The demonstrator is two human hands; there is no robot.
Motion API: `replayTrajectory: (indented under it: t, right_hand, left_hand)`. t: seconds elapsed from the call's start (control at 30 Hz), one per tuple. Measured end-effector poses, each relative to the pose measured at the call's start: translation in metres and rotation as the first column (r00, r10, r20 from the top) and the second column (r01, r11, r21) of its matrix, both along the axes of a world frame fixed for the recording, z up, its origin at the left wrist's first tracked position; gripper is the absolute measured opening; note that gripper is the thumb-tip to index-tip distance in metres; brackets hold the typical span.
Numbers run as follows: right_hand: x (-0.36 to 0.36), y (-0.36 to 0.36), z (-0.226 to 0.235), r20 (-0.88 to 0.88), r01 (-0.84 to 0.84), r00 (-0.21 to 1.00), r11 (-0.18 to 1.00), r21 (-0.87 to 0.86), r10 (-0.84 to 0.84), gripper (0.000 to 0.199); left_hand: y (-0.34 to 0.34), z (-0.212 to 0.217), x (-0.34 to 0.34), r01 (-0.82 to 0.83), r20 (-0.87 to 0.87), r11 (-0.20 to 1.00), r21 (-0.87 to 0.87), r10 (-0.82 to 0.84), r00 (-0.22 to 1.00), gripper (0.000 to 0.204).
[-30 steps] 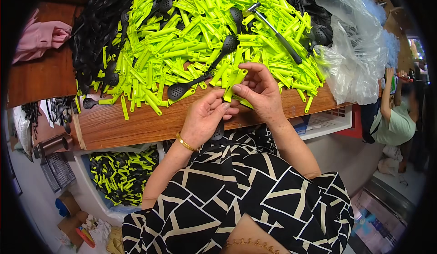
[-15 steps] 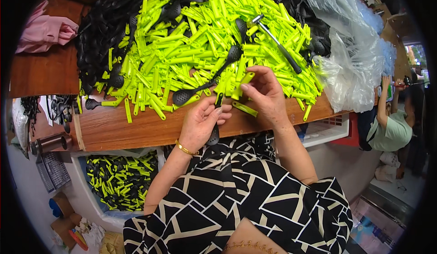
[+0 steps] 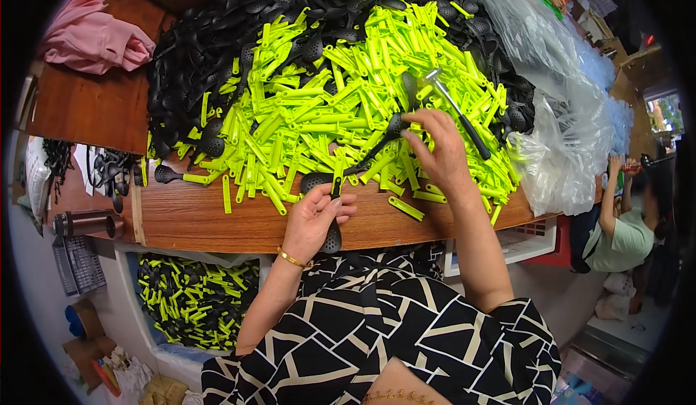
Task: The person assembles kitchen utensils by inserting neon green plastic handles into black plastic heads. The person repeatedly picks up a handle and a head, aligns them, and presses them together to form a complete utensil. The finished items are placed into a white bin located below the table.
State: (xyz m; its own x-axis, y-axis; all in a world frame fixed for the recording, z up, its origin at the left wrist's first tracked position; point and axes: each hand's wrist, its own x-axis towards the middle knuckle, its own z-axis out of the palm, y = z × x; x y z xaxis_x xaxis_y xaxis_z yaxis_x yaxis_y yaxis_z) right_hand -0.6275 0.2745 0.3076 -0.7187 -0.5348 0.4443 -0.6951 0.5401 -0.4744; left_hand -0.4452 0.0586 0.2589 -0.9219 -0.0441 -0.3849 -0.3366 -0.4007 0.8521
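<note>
Left hand palm up at table edge, curled around black spoon. Right hand stretched forward, fingertips pinching another spoon's handle over green handles.

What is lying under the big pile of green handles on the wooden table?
Under the green handles black slotted spoons show at the pile's edges, and the wooden table at its front. What lies beneath the pile's middle is covered.
</note>
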Motion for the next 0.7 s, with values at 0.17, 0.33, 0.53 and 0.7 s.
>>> replayTrajectory:
  t: [0.17,0.33,0.53,0.7]
  right_hand:
    - [-0.074,-0.039,0.002,-0.205,0.047,0.978,0.995,0.084,-0.029,0.026]
    - [-0.088,-0.046,-0.008,-0.061,0.035,0.998,0.973,0.229,-0.022,0.014]
    - [-0.081,-0.031,-0.016,0.002,0.004,1.000,0.996,0.092,-0.004,0.012]
    - [-0.082,-0.045,0.000,-0.064,0.019,0.998,0.987,0.157,-0.009,0.019]
  left_hand:
    - [0.000,0.001,-0.003,0.010,-0.024,0.999,0.040,-0.009,1.000,0.027]
    - [-0.007,-0.001,0.000,-0.024,-0.013,0.998,0.064,0.025,1.000,0.027]
    - [-0.016,-0.006,-0.006,0.010,-0.025,0.995,0.104,-0.008,1.000,0.027]
    - [-0.011,-0.002,-0.015,0.043,-0.041,0.992,0.119,-0.039,0.998,0.028]
